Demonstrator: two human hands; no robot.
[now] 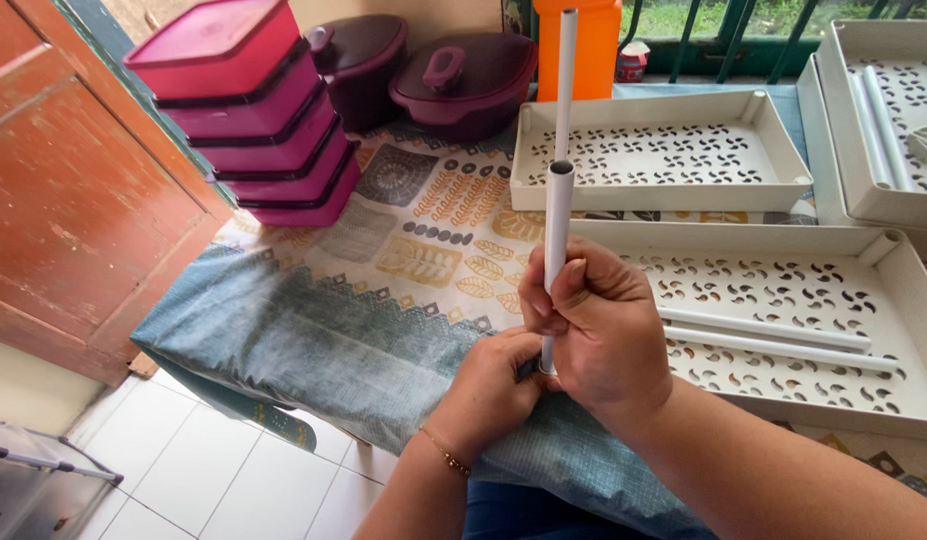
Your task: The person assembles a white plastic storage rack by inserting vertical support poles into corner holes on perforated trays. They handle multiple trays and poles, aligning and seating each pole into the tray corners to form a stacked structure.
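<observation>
A wooden door (73, 190) stands at the far left, and just right of it a stack of pink lidded boxes (253, 110) sits on the patterned tablecloth (383, 250), piled one on another so they take little room. Behind them two dark purple lidded pots (433, 75) stand side by side near the wall, out of the way of the working space.

At the near edge of the table the left hand (488, 385) is curled shut around the bottom end of a white tube (556, 215); what exactly its fingers pinch there is hidden by the other hand. The right hand (593, 325) wraps closed around the tube's lower part, thumb pressed along its side, which keeps the tube standing nearly upright and steady while the left hand works at its foot.

The tube is slim, round, smooth and plain white, with an open hollow top end showing a dark mouth. A second like tube (566, 80) rises behind it, in line with an orange container (578, 45).

Further right lie cream perforated trays (663, 150), flat with raised rims; the nearest tray (913, 300) holds two more white tubes (763, 335) lying loose inside, kept from rolling by the rim, well within reach of the right hand
</observation>
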